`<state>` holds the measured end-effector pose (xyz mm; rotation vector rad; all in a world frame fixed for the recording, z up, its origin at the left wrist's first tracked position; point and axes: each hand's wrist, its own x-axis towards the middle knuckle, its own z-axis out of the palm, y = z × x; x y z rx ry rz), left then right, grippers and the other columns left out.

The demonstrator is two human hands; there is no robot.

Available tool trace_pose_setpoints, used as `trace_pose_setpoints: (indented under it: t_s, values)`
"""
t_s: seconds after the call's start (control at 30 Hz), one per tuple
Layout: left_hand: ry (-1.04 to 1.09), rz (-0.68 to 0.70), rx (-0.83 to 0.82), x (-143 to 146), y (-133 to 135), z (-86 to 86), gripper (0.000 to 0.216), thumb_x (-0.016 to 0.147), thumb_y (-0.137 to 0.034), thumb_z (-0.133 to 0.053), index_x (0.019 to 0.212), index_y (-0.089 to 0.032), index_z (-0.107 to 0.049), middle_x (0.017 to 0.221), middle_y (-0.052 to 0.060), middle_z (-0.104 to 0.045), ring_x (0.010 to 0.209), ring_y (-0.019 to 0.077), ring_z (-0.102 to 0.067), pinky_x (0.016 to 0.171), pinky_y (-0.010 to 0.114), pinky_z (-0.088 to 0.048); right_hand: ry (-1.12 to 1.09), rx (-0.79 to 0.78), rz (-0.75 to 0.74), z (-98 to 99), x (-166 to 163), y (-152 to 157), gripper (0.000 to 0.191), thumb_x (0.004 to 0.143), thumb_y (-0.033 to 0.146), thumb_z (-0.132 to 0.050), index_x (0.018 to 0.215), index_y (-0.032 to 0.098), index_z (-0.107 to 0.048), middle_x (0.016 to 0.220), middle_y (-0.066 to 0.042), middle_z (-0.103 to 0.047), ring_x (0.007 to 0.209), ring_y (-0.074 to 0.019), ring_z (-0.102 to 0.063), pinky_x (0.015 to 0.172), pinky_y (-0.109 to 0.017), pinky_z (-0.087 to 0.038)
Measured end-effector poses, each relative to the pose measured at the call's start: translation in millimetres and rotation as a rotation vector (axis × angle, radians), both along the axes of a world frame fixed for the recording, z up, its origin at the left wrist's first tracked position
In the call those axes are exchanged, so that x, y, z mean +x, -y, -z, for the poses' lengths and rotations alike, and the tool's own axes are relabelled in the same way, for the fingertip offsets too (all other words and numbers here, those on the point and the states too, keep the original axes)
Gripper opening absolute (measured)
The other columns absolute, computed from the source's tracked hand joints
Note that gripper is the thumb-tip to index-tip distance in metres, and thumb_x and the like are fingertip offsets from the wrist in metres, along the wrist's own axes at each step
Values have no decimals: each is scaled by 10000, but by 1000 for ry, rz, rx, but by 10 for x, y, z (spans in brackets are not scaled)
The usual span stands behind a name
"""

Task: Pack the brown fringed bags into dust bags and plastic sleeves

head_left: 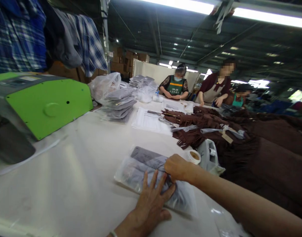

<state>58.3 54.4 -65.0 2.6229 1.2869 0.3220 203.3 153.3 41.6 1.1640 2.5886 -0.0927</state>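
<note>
A clear plastic bag holding a folded grey garment (143,166) lies flat on the white table (74,184) in front of me. My left hand (151,200) presses flat on the near part of the bag, fingers spread. My right hand (177,168) is curled in a fist on the bag's right edge, seemingly pinching the plastic; I cannot see what the fingers grip. A roll of tape (194,156) sits just beyond my right hand.
A green machine (42,105) stands at the left. Stacks of bagged grey garments (118,103) lie mid-table, with papers (151,121) beside them. Brown fringed garments (239,141) pile up at the right. Three people (177,85) work at the far end.
</note>
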Motion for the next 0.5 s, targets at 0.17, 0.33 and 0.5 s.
trace_pose_setpoints:
  t_s: [0.17, 0.33, 0.5]
  values:
    - [8, 3, -6, -1, 3, 26, 866, 784, -701, -595, 1488, -471, -147, 1609, 65, -109, 1443, 442, -67, 1045, 787, -37, -106, 101, -1, -99, 285, -181, 463, 596, 324, -852, 1003, 205, -667, 1079, -99, -675, 1019, -287, -594, 928, -392, -401]
    - [44, 9, -7, -15, -11, 0, 860, 783, -640, -648, 1485, -463, -183, 1603, 81, -144, 1441, 443, -86, 1046, 787, -39, -337, 329, 347, -242, 1021, -218, 327, 857, 210, -589, 1184, 206, -582, 1315, -98, -545, 1251, -266, -433, 1069, -412, -276]
    - [-24, -14, 94, 34, -9, 51, 929, 701, -441, -790, 1456, -481, -249, 1563, 80, -255, 1400, 466, -233, 1023, 795, -142, -538, 461, 1010, -295, 1780, 125, 237, 945, 246, -495, 1125, 109, -565, 1087, -123, -604, 1038, -257, -571, 921, -463, -440]
